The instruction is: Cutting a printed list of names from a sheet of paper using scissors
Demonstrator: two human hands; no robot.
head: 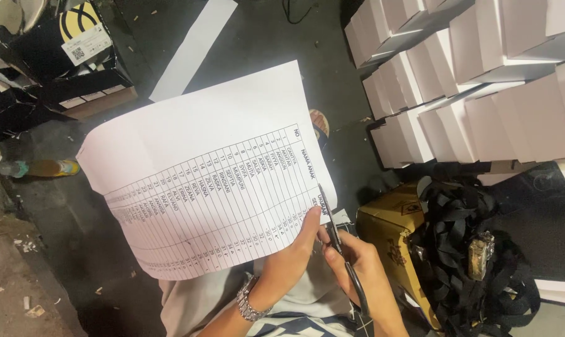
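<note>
Here a white sheet of paper printed with a ruled table fills the centre, held up at its lower right edge by the left hand, fingers pinched on it. The right hand, at five o'clock, has its fingers closed on black scissors, blades at the sheet's edge. White boxes stack at two o'clock, tangled black straps at four, a bottle on the floor at nine.

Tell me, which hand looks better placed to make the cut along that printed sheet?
The right hand: it grips the scissors, blades at the sheet's edge. The left hand only pinches the sheet.
</note>
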